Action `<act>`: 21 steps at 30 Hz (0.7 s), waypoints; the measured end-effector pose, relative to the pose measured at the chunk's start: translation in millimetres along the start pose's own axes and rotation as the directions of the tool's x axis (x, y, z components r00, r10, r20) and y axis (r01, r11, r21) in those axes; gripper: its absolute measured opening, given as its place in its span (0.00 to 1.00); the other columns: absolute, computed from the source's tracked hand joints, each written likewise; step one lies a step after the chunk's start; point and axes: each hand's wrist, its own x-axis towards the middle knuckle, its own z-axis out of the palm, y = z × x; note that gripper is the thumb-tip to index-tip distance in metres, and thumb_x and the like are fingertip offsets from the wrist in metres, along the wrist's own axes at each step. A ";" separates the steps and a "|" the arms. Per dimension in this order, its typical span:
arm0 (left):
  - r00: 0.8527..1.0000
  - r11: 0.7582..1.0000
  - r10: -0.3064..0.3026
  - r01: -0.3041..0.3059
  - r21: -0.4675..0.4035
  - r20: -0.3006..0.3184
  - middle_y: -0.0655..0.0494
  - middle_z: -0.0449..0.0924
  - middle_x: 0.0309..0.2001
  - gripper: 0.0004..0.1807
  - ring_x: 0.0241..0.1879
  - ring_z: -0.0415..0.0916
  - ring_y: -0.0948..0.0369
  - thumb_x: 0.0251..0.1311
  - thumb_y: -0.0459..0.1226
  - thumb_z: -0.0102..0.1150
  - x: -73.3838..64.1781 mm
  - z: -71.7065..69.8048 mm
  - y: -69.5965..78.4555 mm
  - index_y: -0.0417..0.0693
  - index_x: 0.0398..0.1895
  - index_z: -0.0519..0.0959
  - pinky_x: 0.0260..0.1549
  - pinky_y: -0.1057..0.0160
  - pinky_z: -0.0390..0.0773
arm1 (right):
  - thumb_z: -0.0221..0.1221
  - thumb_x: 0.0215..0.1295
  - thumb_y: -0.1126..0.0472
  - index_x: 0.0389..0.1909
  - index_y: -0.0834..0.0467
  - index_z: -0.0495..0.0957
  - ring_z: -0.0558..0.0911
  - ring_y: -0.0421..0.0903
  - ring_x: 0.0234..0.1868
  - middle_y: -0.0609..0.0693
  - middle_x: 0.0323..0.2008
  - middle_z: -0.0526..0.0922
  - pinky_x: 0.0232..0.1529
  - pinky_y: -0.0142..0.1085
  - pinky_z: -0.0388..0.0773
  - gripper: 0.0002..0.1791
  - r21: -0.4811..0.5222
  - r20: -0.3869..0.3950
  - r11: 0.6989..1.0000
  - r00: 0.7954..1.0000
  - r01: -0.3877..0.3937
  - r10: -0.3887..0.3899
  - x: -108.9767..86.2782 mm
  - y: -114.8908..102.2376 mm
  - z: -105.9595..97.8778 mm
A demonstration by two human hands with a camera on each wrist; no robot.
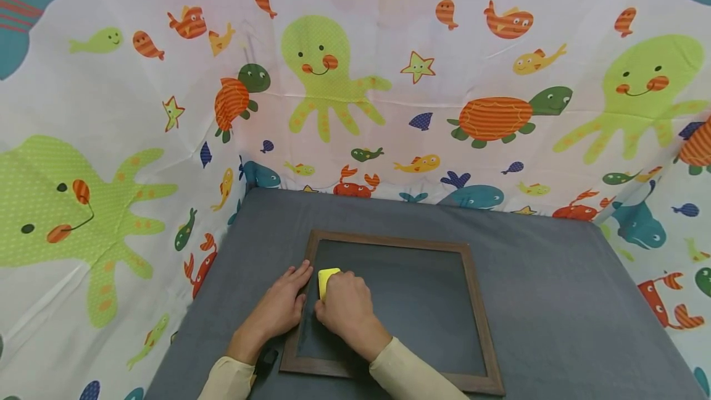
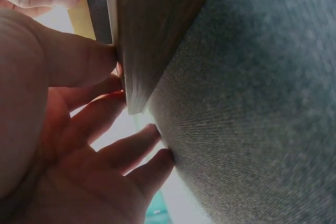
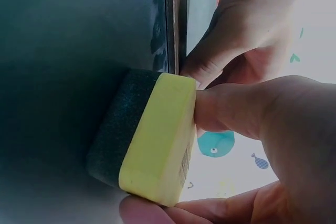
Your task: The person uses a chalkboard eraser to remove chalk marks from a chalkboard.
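Note:
A chalkboard (image 1: 405,307) with a brown wooden frame (image 1: 478,307) lies flat on the grey cloth. My right hand (image 1: 350,310) grips a yellow board eraser (image 3: 157,135) between thumb and fingers. The eraser's dark felt side faces the board's surface, near the left frame strip. Beside it, my left hand (image 1: 278,307) rests against the left frame strip with its fingers extended. In the left wrist view, the left thumb (image 2: 84,59) touches the frame's edge, and the lower fingertips reach the cloth.
Grey cloth (image 1: 572,301) covers the table around the board. A white curtain (image 1: 389,29) printed with sea animals stands behind and on both sides. Smudges (image 3: 157,35) show on the board along the frame in the right wrist view.

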 end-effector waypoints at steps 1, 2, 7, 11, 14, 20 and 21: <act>1.000 1.000 0.003 -0.003 0.000 -0.002 0.42 0.65 0.84 0.34 0.81 0.64 0.34 0.74 0.27 0.62 -0.1 0.0 0.1 0.38 0.82 0.70 0.74 0.31 0.70 | 0.77 0.59 0.47 0.38 0.64 0.88 0.85 0.52 0.28 0.55 0.30 0.84 0.31 0.46 0.90 0.22 -0.001 -0.001 1.000 1.000 -0.001 0.001 -0.2 -0.1 -0.3; 1.000 1.000 0.003 -0.003 -0.001 0.000 0.42 0.65 0.84 0.34 0.81 0.63 0.34 0.74 0.27 0.62 0.0 -0.3 0.3 0.38 0.82 0.69 0.75 0.31 0.69 | 0.77 0.59 0.47 0.38 0.64 0.87 0.85 0.52 0.28 0.55 0.30 0.84 0.31 0.46 0.90 0.22 -0.001 0.000 1.000 1.000 -0.003 0.003 -0.1 -0.1 -0.3; 1.000 1.000 0.008 -0.008 -0.008 -0.003 0.41 0.66 0.83 0.34 0.81 0.63 0.33 0.74 0.27 0.62 0.0 -0.8 1.3 0.37 0.82 0.70 0.75 0.31 0.69 | 0.77 0.59 0.47 0.39 0.64 0.87 0.85 0.52 0.29 0.55 0.30 0.84 0.32 0.47 0.90 0.23 -0.001 0.004 1.000 1.000 -0.005 0.005 0.7 0.6 1.0; 1.000 1.000 0.002 -0.002 0.003 0.005 0.42 0.65 0.84 0.34 0.81 0.63 0.34 0.74 0.27 0.63 -0.4 -0.5 1.0 0.37 0.82 0.69 0.75 0.32 0.69 | 0.77 0.59 0.46 0.42 0.65 0.87 0.85 0.53 0.30 0.56 0.32 0.84 0.34 0.48 0.91 0.25 -0.006 0.011 1.000 1.000 -0.021 0.021 0.6 2.9 2.8; 1.000 1.000 -0.006 0.006 0.016 0.012 0.44 0.64 0.84 0.34 0.82 0.63 0.35 0.75 0.28 0.62 -0.4 -0.3 0.9 0.38 0.82 0.69 0.76 0.33 0.69 | 0.77 0.59 0.46 0.43 0.65 0.87 0.85 0.53 0.30 0.56 0.32 0.84 0.35 0.49 0.90 0.26 -0.008 0.015 0.999 0.999 -0.039 0.039 -0.2 7.3 2.9; 1.000 0.999 -0.009 0.009 0.034 0.013 0.45 0.64 0.85 0.33 0.82 0.63 0.36 0.75 0.29 0.62 0.5 1.2 -0.5 0.39 0.82 0.70 0.76 0.33 0.70 | 0.78 0.57 0.47 0.39 0.63 0.86 0.82 0.51 0.28 0.54 0.29 0.82 0.32 0.49 0.88 0.24 0.015 0.008 0.998 0.998 -0.062 0.062 -1.3 20.6 -1.6; 1.000 0.999 -0.009 0.008 0.034 0.013 0.45 0.64 0.85 0.33 0.82 0.63 0.36 0.75 0.29 0.62 0.5 1.2 -0.7 0.39 0.82 0.70 0.76 0.33 0.70 | 0.78 0.57 0.47 0.38 0.63 0.86 0.81 0.51 0.27 0.54 0.29 0.81 0.32 0.48 0.88 0.23 0.021 0.010 0.998 0.998 -0.067 0.067 -1.5 22.7 -2.3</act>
